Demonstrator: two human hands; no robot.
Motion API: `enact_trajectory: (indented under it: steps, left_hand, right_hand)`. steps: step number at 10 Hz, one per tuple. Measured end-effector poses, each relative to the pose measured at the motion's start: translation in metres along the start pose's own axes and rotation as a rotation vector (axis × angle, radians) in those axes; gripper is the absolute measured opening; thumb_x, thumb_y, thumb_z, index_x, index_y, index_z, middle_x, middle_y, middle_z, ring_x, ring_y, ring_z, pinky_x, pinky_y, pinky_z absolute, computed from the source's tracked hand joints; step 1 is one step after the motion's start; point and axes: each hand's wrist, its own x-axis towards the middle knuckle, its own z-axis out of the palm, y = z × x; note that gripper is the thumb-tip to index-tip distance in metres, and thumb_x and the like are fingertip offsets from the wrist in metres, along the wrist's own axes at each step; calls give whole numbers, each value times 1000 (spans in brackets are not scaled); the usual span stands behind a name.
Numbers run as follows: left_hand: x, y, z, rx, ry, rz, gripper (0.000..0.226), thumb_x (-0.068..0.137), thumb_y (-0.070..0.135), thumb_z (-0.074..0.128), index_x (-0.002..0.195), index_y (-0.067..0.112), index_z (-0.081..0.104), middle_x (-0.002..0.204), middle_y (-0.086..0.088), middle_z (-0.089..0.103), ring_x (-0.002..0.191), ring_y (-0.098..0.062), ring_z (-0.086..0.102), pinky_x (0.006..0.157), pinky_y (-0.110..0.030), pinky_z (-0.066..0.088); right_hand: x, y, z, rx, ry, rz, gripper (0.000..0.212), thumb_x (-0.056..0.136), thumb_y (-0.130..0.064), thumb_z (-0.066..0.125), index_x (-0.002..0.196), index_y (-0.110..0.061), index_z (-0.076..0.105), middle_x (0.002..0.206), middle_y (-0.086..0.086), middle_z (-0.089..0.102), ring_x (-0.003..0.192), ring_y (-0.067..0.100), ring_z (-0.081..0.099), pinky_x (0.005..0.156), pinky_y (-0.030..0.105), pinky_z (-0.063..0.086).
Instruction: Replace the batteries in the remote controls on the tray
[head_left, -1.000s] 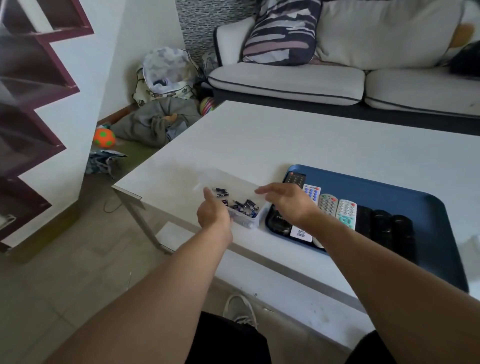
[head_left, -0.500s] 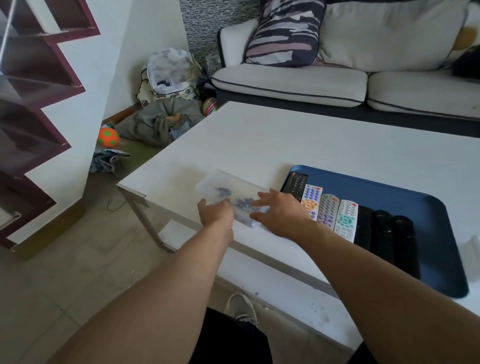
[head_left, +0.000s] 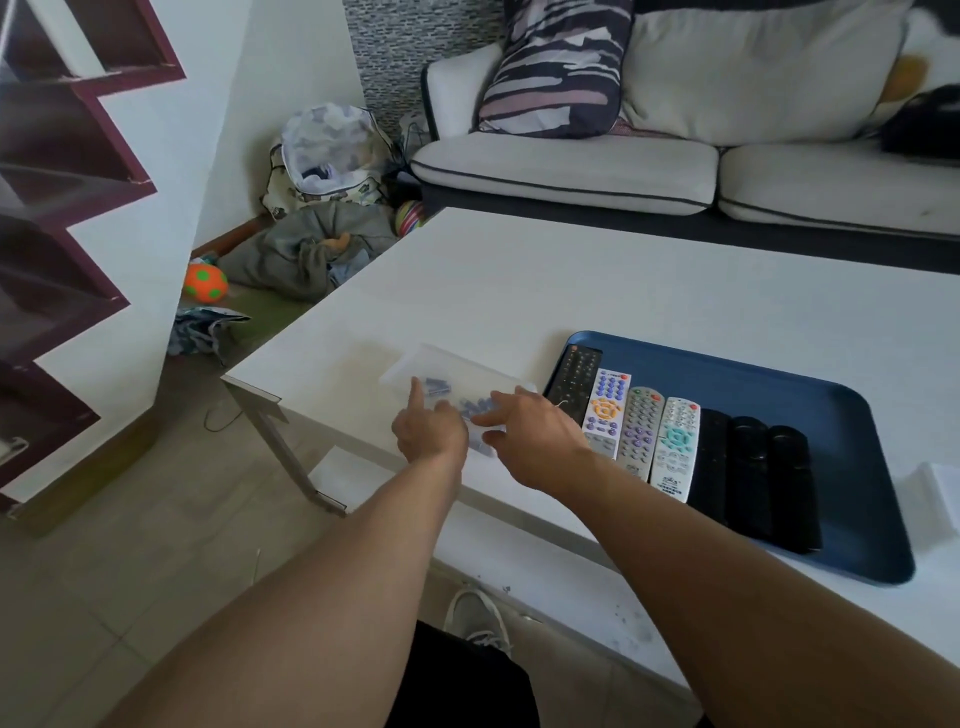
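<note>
A clear plastic box of batteries (head_left: 457, 387) sits near the table's front-left corner, with its translucent lid lying over it. My left hand (head_left: 428, 434) touches the lid with a straight index finger. Spread fingers of my right hand (head_left: 530, 439) rest on the box's right part. To the right, a blue tray (head_left: 810, 395) holds several remote controls side by side: a black one (head_left: 576, 376), a white one with purple and orange buttons (head_left: 608, 410), a grey one (head_left: 641, 431), a white one with teal buttons (head_left: 675, 449) and three black ones (head_left: 750, 478).
A white object (head_left: 937, 496) lies at the table's right edge. A sofa with cushions (head_left: 566, 161) stands behind the table. On the floor at left are a bag, grey clothes (head_left: 306, 249) and an orange ball (head_left: 205, 282). Dark red shelving (head_left: 62, 218) lines the left wall.
The battery box was open a second ago. The translucent lid now lies over it, and both hands have come onto the lid.
</note>
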Motion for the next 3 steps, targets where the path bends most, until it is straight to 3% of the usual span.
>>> enact_trajectory:
  steps: [1,2,3]
  left_hand:
    - [2,-1,-1,78,70,74,43,101,14,51,139,30,57,155,-11,38,135,-35,47,110,-51,44]
    - [-3,3,2,147,130,122,30,97,11,57,123,23,65,154,-14,38,135,-35,43,111,-42,38]
    - [-12,5,14,44,57,67,32,94,8,64,124,17,59,156,-17,30,128,-31,49,104,-33,40]
  right_hand:
    - [-7,8,-12,105,80,-18,24,97,-26,59,115,-32,75,121,-6,70,109,20,64,90,32,51]
    - [-14,18,-26,188,130,27,25,98,-24,58,116,-28,75,121,-8,71,111,16,64,92,28,50]
    - [-20,33,-33,171,117,96,29,98,-23,56,121,-29,73,127,-6,69,116,19,63,99,34,51]
